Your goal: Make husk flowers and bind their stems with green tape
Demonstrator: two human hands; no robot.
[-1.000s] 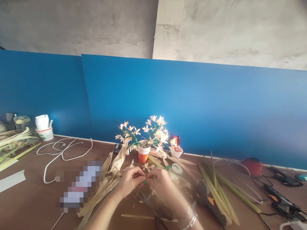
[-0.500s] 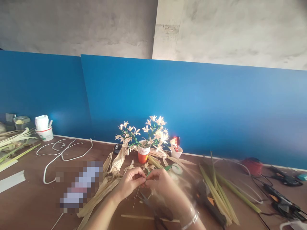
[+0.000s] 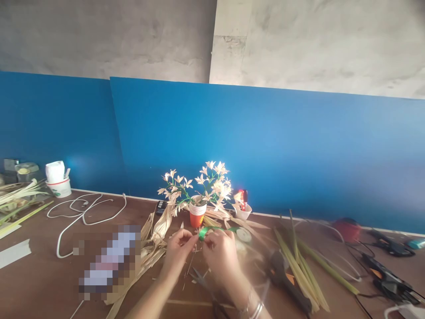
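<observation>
My left hand [image 3: 178, 249] and my right hand [image 3: 219, 253] meet above the brown table [image 3: 43, 274], fingertips pinched together on a thin stem wrapped with green tape [image 3: 207, 231]. The green tape runs right from my fingers to a white tape roll [image 3: 244, 235] lying on the table. Just behind my hands stands an orange paper cup [image 3: 196, 215] holding a bouquet of small cream straw flowers [image 3: 202, 182]. Dried pale leaves [image 3: 156, 241] lie under and left of my left hand.
Black scissors [image 3: 202, 280] lie below my hands. A black glue gun [image 3: 285, 281] and long green leaf strips [image 3: 300, 263] lie to the right, with more tools and a red spool [image 3: 347, 228] beyond. White cable [image 3: 83, 212] and white cups [image 3: 58, 179] are at left. A blue panel [image 3: 265, 146] backs the table.
Both hands have risen slightly and moved toward the cup. The green tape is now pulled out in a longer visible band between my fingers and the roll.
</observation>
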